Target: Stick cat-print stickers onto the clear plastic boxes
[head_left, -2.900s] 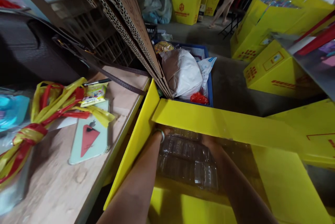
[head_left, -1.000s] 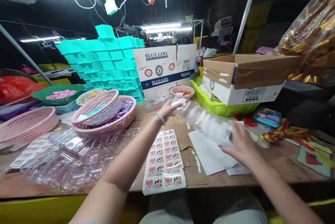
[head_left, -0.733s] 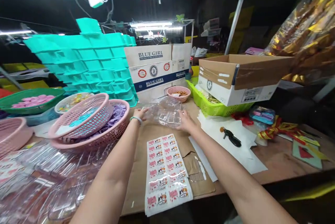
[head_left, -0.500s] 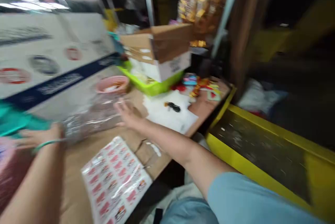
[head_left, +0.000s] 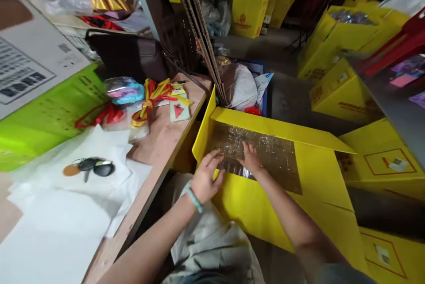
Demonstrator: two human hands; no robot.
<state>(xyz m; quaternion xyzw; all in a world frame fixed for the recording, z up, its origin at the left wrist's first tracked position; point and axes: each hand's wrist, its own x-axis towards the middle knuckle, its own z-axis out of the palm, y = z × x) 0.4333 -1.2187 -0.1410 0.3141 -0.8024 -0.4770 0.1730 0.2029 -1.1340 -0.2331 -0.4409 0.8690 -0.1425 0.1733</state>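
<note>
A yellow carton stands open in front of me, filled near its top with clear plastic packs. My left hand, with a teal band at its wrist, is at the carton's near left corner. My right hand reaches in over the packs. Between the two hands lies a clear, shiny plastic pack, and the fingers of both bend against its sides. Its exact outline is hard to make out against the others.
To the left, a wooden table bears white sheets, keys, red-yellow ribbon and a green basket. Upright cardboard sheets stand behind the carton. More yellow cartons and a red stool are at the right.
My view has swung right, from the table to the yellow carton. Both hands have left the table, where they were beside clear plastic packs, and are now at the carton's opening.
</note>
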